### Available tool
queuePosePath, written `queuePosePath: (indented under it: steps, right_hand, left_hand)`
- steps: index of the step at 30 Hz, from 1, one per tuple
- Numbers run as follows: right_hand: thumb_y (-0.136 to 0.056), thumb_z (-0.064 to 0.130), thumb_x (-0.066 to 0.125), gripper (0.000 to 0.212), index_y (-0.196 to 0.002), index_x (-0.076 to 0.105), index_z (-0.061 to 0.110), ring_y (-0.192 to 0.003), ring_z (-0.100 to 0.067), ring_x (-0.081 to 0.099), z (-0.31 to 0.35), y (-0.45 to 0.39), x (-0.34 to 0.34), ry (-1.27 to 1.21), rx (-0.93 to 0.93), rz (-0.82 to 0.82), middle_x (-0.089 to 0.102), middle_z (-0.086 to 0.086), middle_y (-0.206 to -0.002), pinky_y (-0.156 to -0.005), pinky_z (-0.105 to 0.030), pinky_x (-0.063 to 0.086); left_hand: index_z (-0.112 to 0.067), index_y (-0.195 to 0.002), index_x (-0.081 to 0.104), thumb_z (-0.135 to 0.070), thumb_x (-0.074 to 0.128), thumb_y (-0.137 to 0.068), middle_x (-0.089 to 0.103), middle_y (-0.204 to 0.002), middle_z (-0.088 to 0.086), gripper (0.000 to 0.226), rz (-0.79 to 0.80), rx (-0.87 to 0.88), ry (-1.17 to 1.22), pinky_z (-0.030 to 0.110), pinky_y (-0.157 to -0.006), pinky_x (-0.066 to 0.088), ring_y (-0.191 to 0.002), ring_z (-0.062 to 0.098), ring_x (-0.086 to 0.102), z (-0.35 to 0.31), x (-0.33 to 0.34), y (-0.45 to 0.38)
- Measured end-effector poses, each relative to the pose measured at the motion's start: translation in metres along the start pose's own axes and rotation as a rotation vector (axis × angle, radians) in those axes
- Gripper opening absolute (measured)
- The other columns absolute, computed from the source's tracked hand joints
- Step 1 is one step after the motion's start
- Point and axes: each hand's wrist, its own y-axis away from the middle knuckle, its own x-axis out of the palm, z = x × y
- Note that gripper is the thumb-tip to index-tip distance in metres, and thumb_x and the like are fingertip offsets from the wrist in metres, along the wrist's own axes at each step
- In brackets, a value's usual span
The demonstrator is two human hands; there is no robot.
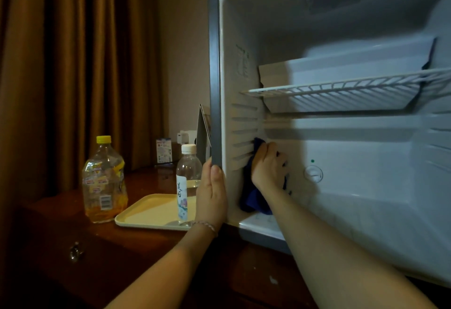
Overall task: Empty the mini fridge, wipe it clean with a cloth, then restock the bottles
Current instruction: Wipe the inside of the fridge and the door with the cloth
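Mini fridge [341, 162] stands open on the wooden desk [122, 247], interior white, one wire shelf [341, 89] across the middle. Right hand [267, 167] presses a blue cloth [251, 199] against the fridge's inner left wall, fingers curled on it. Left hand [212, 194] grips the fridge's left front edge. Left of the fridge: cream tray [146, 213] bearing a white-capped bottle [185, 181]; yellow-capped bottle [103, 181] beside it.

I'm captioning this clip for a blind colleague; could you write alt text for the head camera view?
A person's right hand presses a blue cloth against the left inner wall of an open mini fridge, while the left hand grips the fridge's front edge. To the left, a yellow-capped bottle stands on the wooden desk and a white-capped bottle on a cream tray.
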Motion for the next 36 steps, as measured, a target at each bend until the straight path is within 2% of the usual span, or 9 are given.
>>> queuePosePath:
  steps: [5,8,15,19,22,26,29,33,36]
  right_hand:
    - [-0.105,0.045,0.023,0.036,-0.119,0.047,0.021,-0.122,-0.041,0.042,0.009,0.027,-0.011,0.052,-0.066,0.054,0.044,-0.015,-0.133,-0.083,-0.042,0.035]
    - [-0.103,0.047,0.026,0.034,-0.112,0.049,0.024,-0.113,-0.036,0.046,0.011,0.049,-0.011,0.037,-0.195,0.017,0.049,-0.009,-0.124,-0.080,-0.039,0.036]
    - [-0.103,0.040,0.040,0.027,-0.098,0.058,0.019,-0.099,-0.024,0.051,0.042,0.049,-0.027,-0.030,-0.515,-0.152,0.055,-0.004,-0.108,-0.067,-0.027,0.032]
    - [-0.102,0.038,0.042,0.028,-0.096,0.061,0.018,-0.098,-0.029,0.052,0.071,0.017,-0.023,-0.057,-0.591,-0.214,0.054,-0.006,-0.109,-0.066,-0.031,0.035]
    - [-0.102,0.039,0.041,0.031,-0.104,0.064,0.019,-0.108,-0.034,0.048,0.078,-0.007,-0.015,-0.002,-0.554,-0.248,0.054,-0.009,-0.120,-0.069,-0.033,0.033]
    - [-0.105,0.035,0.041,0.032,-0.113,0.063,0.013,-0.118,-0.038,0.043,0.064,-0.026,-0.010,0.077,-0.430,-0.202,0.050,-0.016,-0.128,-0.072,-0.035,0.025]
    - [-0.105,0.036,0.040,0.033,-0.113,0.059,0.011,-0.118,-0.037,0.044,0.058,-0.031,-0.009,0.101,-0.399,-0.178,0.050,-0.017,-0.127,-0.072,-0.035,0.024]
    - [-0.105,0.040,0.038,0.030,-0.108,0.058,0.017,-0.116,-0.035,0.044,0.055,-0.028,-0.011,0.067,-0.398,-0.118,0.052,-0.008,-0.126,-0.073,-0.035,0.030]
    - [-0.102,0.038,0.042,0.026,-0.106,0.062,0.023,-0.109,-0.033,0.048,0.049,-0.010,-0.012,0.000,-0.508,-0.136,0.056,-0.001,-0.118,-0.070,-0.034,0.034]
  left_hand:
    - [-0.005,-0.128,0.048,-0.053,0.022,-0.100,0.058,-0.089,0.001,0.061,-0.001,0.009,-0.008,0.017,-0.074,0.047,-0.080,0.000,0.057,0.005,-0.001,-0.002]
    - [-0.001,-0.128,0.046,-0.051,0.021,-0.102,0.053,-0.080,-0.007,0.062,0.020,0.009,0.002,0.011,-0.065,0.042,-0.068,-0.004,0.053,0.006,-0.002,-0.002]
    - [-0.016,-0.103,0.052,-0.051,0.023,-0.096,0.051,-0.074,-0.002,0.046,0.030,0.023,0.040,0.017,-0.062,0.042,-0.061,0.001,0.049,0.003,-0.003,-0.001]
    - [-0.015,-0.137,0.044,-0.065,0.018,-0.094,0.062,-0.114,0.009,0.071,0.032,-0.027,0.040,0.038,-0.090,0.051,-0.103,0.016,0.061,0.008,-0.001,-0.001]
    - [-0.014,-0.144,0.039,-0.078,0.016,-0.087,0.051,-0.140,0.012,0.089,0.053,-0.054,0.027,0.044,-0.107,0.043,-0.128,0.028,0.049,0.004,-0.002,0.000]
    - [-0.021,-0.147,0.035,-0.061,0.020,-0.095,0.039,-0.142,-0.013,0.067,0.049,-0.078,0.040,0.000,-0.090,0.032,-0.128,0.003,0.040,0.003,-0.003,0.000]
    - [-0.023,-0.147,0.034,-0.057,0.020,-0.097,0.040,-0.139,-0.014,0.062,0.047,-0.085,0.042,-0.005,-0.081,0.029,-0.123,-0.002,0.040,0.006,-0.002,-0.002]
    - [-0.026,-0.141,0.031,-0.040,0.026,-0.102,0.048,-0.115,-0.021,0.042,0.065,-0.101,0.056,-0.009,-0.070,0.029,-0.094,-0.032,0.040,0.000,-0.003,0.001]
    - [-0.029,-0.135,0.035,-0.046,0.025,-0.102,0.052,-0.114,-0.017,0.039,0.068,-0.090,0.066,-0.004,-0.082,0.035,-0.101,-0.032,0.042,-0.002,-0.004,0.001]
